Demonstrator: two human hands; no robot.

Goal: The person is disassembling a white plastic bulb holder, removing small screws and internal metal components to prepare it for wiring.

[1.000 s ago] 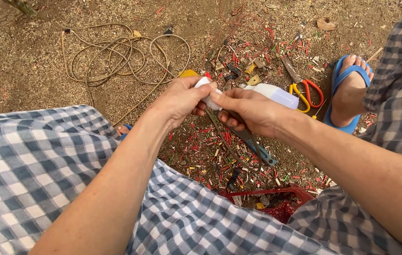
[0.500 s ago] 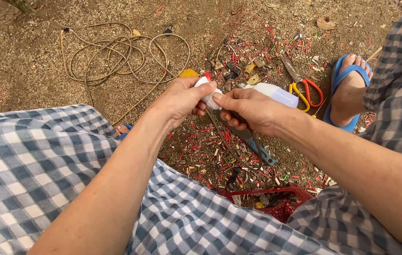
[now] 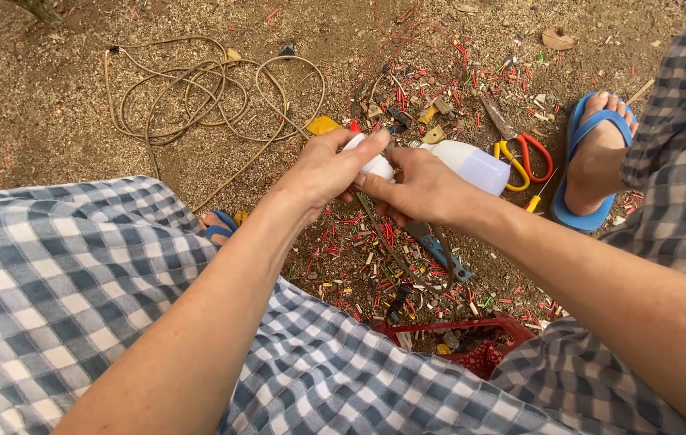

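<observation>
The bare dirt ground (image 3: 53, 105) takes up most of the view, with a loose coil of tan cable (image 3: 198, 97) lying at upper left, well apart from the work. The person sits low, checked cloth (image 3: 69, 282) over both knees, a foot in a blue sandal (image 3: 588, 161) at right. Between the knees the ground is strewn with short red wire offcuts (image 3: 359, 242), which suggests that a good deal of stripping or cutting is already done; a red basket (image 3: 472, 342) near the lap holds more red scraps. Tools lie unused beside the work: red-and-yellow-handled pliers (image 3: 524, 157) near the sandal, and a blue-handled tool (image 3: 440, 251) directly beneath the hands. A white bulb-shaped lamp (image 3: 472, 165) lies just behind the right hand (image 3: 423, 189); whether it touches the hand cannot be told. The left hand (image 3: 323, 169) grips a small white part (image 3: 375, 165), thumb and fingers closed round it. The right hand meets it from the opposite side, fingertips pinching at the same part. Judged from this, assembly or dismantling of the white part is mid-way, not complete. Both forearms converge, wrists level, hands held above the ground.
</observation>
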